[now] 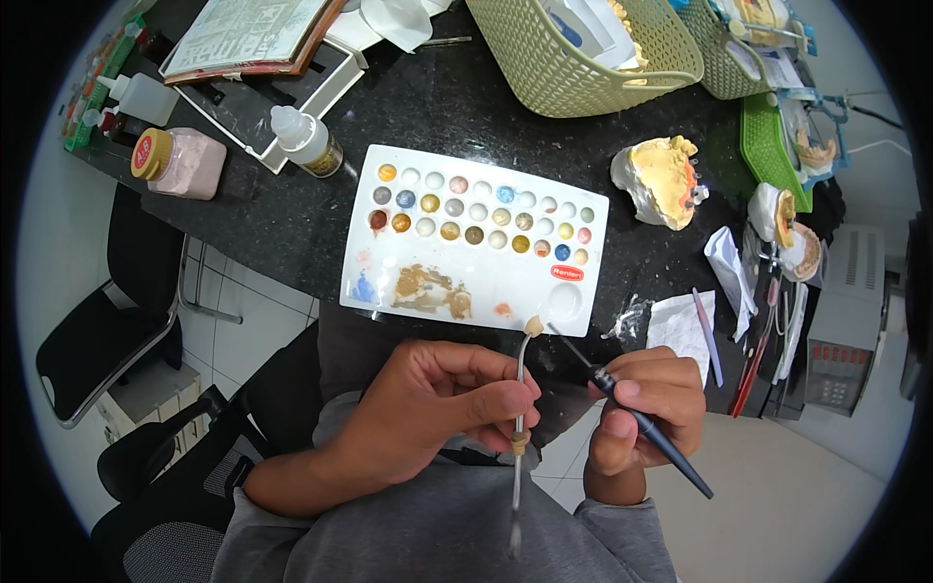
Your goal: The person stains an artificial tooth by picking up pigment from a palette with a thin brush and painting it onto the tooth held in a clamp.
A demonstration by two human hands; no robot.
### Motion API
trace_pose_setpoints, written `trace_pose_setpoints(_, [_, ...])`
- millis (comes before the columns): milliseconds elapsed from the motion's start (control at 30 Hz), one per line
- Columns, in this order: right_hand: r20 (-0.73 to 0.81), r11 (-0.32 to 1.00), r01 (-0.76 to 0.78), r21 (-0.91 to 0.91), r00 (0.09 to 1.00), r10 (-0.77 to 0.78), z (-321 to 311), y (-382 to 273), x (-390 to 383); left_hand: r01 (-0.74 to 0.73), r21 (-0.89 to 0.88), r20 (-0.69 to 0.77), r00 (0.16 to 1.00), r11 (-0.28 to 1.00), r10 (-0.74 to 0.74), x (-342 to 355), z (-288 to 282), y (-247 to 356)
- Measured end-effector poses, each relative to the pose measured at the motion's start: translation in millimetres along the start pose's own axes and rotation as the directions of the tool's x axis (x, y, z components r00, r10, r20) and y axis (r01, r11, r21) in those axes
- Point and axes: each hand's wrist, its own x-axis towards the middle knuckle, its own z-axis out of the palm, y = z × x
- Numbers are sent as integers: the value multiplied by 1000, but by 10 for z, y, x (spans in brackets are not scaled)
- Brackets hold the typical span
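Observation:
My left hand (pixel 452 408) is closed on a thin bent metal holder (pixel 521 384), which carries a small cream tooth-like piece (pixel 534 326) at its upper end. My right hand (pixel 646 403) grips a dark fine-tipped brush (pixel 663 442), its tip pointing up-left, close beside that piece; whether they touch I cannot tell. Both are just below the front edge of a white palette (pixel 475 293), which has rows of wells with coloured pastes and brown, blue and pink smears. A yellowish plaster dental model (pixel 653 180) sits right of the palette.
Mesh baskets (pixel 525 68), a green tray (pixel 768 155) and bottles (pixel 301 146) stand on the dark counter (pixel 262 228). A book (pixel 238 34) rests top left. Tools (pixel 748 379), paper (pixel 675 321) and small models (pixel 802 253) lie at right. Chairs (pixel 97 330) stand at left, a grey machine (pixel 841 321) at right.

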Motion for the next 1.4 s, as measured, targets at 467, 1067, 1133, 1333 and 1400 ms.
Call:
trace_pose_setpoints(467, [9,1000,18,0,1000,-18,-57,19,6,-163,222,-45,983,961,177,57,29,-109])
trace_pose_setpoints(1067, [43,998,6,-67,999,-3,-39,5,17,-158,192,-20,986,969,164,51,31,-83])
trace_pose_setpoints(1133, [45,999,19,-48,999,-17,-48,2,22,-152,196,-26,987,969,160,48,31,-81])
trace_pose_setpoints(1333, [25,999,6,-49,1000,-5,-27,1,22,-169,211,-5,985,963,174,57,21,-83])
trace_pose_setpoints(1400, [38,999,6,-40,999,-4,-33,3,26,-170,199,-3,985,965,174,57,21,-88])
